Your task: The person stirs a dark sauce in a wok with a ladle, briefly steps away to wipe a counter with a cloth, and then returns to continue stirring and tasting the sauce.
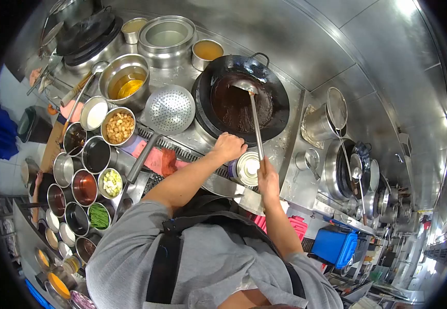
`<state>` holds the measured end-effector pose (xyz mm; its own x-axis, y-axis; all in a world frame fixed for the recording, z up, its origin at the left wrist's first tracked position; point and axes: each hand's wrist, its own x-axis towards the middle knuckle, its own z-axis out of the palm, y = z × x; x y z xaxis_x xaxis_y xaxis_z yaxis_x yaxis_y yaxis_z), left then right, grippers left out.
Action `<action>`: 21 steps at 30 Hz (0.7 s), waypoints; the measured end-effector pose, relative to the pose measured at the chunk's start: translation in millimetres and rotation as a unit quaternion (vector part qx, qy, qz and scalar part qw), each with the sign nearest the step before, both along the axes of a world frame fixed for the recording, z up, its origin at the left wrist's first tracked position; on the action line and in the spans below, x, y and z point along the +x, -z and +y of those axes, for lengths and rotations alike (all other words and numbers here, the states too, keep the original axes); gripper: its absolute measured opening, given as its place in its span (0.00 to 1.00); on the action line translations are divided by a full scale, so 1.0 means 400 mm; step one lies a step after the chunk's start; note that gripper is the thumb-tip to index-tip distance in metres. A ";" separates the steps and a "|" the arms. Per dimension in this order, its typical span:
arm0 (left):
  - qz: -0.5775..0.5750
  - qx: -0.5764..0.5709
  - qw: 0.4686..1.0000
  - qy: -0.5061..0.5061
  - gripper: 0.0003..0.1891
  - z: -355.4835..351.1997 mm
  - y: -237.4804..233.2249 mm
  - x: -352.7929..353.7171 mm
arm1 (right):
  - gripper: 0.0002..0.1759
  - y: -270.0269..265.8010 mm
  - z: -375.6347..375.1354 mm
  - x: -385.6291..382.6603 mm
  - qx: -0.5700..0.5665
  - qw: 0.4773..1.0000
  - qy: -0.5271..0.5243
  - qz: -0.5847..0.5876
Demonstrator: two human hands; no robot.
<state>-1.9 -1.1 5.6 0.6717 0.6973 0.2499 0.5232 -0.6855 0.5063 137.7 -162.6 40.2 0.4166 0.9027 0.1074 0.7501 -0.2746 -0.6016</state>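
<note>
A black wok sits on the burner with dark brown sauce in it. My left hand is closed at the wok's near rim; the part it grips is hidden under the fingers. My right hand is wrapped round the wooden end of a long-handled ladle. The ladle's bowl rests in the sauce toward the far side of the wok. Just below the wok, between my hands, stands an open can with a pale top.
Left of the wok lies a perforated strainer. Beyond it are a pot of yellow oil, a lidless steel pot and a tin of orange-brown liquid. Several ingredient pots, including diced fried pieces, line the left. A strainer pot stands right.
</note>
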 end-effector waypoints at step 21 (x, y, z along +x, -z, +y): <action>0.004 -0.021 1.000 -0.004 0.18 -0.001 0.000 0.005 | 0.26 -0.246 -0.262 0.131 -0.087 0.995 0.010 0.054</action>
